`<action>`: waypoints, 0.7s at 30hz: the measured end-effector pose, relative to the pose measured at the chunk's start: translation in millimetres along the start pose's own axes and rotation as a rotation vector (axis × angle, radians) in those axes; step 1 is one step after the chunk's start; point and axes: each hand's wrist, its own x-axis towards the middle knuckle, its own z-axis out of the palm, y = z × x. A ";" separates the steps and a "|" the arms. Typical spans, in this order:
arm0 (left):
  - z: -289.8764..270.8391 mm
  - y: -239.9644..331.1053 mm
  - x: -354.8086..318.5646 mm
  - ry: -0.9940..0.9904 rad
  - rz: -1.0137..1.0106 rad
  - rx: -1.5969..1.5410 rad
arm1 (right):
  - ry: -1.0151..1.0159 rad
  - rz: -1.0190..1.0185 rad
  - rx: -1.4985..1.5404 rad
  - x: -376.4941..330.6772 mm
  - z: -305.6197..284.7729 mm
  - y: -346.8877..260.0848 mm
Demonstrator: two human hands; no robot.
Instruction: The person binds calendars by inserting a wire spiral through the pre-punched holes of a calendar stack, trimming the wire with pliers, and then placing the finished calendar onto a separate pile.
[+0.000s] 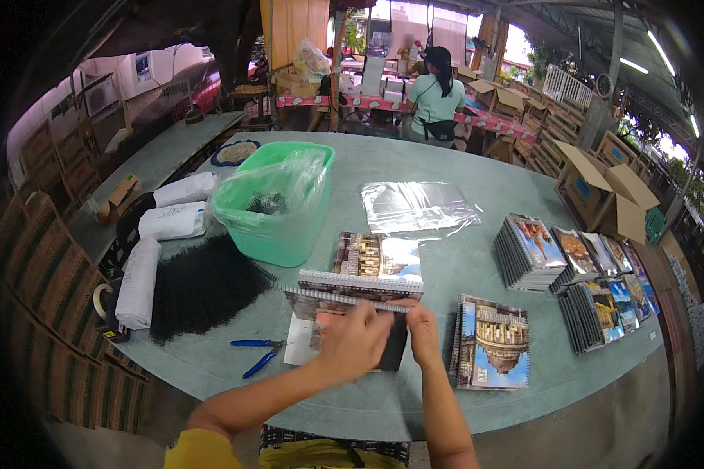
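A spiral-bound notebook (395, 345) stands tilted in front of me with its bound edge up; a black coil runs along that edge and sticks out at the left. My right hand (423, 332) grips the right end of the bound edge between its fingers. Over the middle of the notebook is my left hand (353, 338), smeared by motion, so its finger closure is unclear. Just behind lies a stack of spiral notebooks (379, 258). Blue-handled cutters (260, 356) rest on the table to the left. Another notebook pile (493, 340) lies to the right.
Left are a heap of black coils (203, 289), white wrapped bundles (137, 285) and a green bin (278, 242) lined with plastic. Clear plastic sleeves (418, 205) lie behind. Notebook stacks (528, 254) and open cartons (594, 191) stand right. A person (438, 98) is at a far table.
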 end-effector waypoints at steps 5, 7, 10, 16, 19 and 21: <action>38.2 -14.4 -57.2 -0.243 -0.079 -0.185 | 0.000 0.153 -0.135 -0.1 6.4 -2.5; 23.1 -7.2 -37.0 0.049 0.066 -0.107 | 0.041 0.222 -0.028 -4.7 4.6 5.1; -20.2 -1.7 10.0 0.218 0.216 0.068 | 0.050 0.068 -0.185 -1.3 0.9 2.1; -26.5 -27.7 26.8 -0.076 0.131 0.211 | 0.064 0.070 0.101 -1.5 13.7 -5.3; -25.4 -21.9 34.9 -0.034 0.142 0.171 | 0.009 0.168 0.119 -2.7 4.0 -0.6; -26.2 -16.8 36.2 0.001 0.160 0.156 | -0.005 0.129 0.056 -2.3 0.3 1.1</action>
